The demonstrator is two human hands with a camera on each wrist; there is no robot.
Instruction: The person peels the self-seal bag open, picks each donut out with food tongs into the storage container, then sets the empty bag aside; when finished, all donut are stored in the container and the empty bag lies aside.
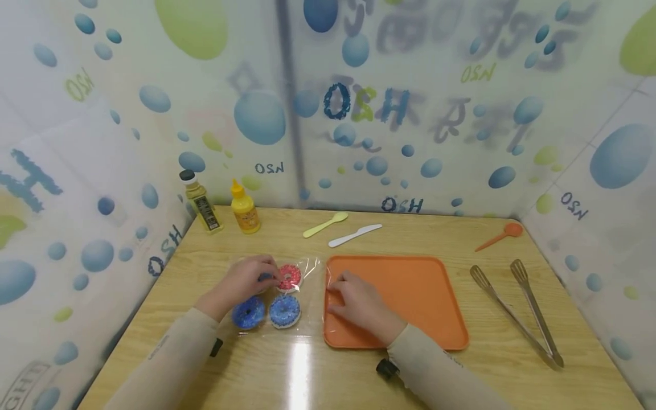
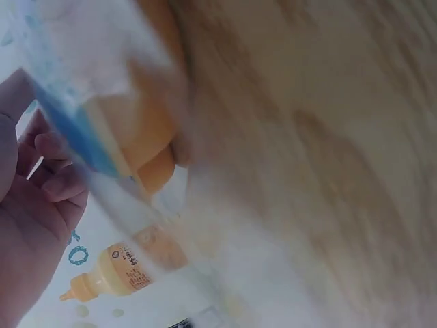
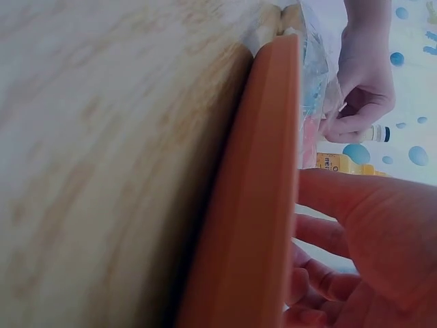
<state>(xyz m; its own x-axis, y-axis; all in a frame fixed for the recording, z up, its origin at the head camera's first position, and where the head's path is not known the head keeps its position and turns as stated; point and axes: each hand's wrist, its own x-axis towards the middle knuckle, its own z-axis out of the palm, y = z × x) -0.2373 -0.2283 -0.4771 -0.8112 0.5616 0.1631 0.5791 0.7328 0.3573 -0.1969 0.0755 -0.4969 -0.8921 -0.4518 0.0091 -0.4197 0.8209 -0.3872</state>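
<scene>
Four-part clear plastic bag [image 1: 310,322] lies left of the orange tray [image 1: 410,296], with several doughnuts inside: a pink one [image 1: 290,278], a blue one [image 1: 285,311] and a darker blue one [image 1: 248,312] show. My left hand [image 1: 251,279] is over the bag, partly covering another blue doughnut; its thumb and fingers pinch the plastic, as the right wrist view shows. My right hand [image 1: 361,304] hovers over the tray's left side, fingers apart and loosely bent, close to the bag's edge. Contact between its fingertips and the plastic cannot be made out.
Behind the bag stand an oil bottle [image 1: 204,205] and a yellow squeeze bottle [image 1: 245,210]. A green spoon [image 1: 325,224] and white knife [image 1: 355,235] lie behind the tray. Metal tongs [image 1: 528,313] and an orange spoon [image 1: 504,234] are at right.
</scene>
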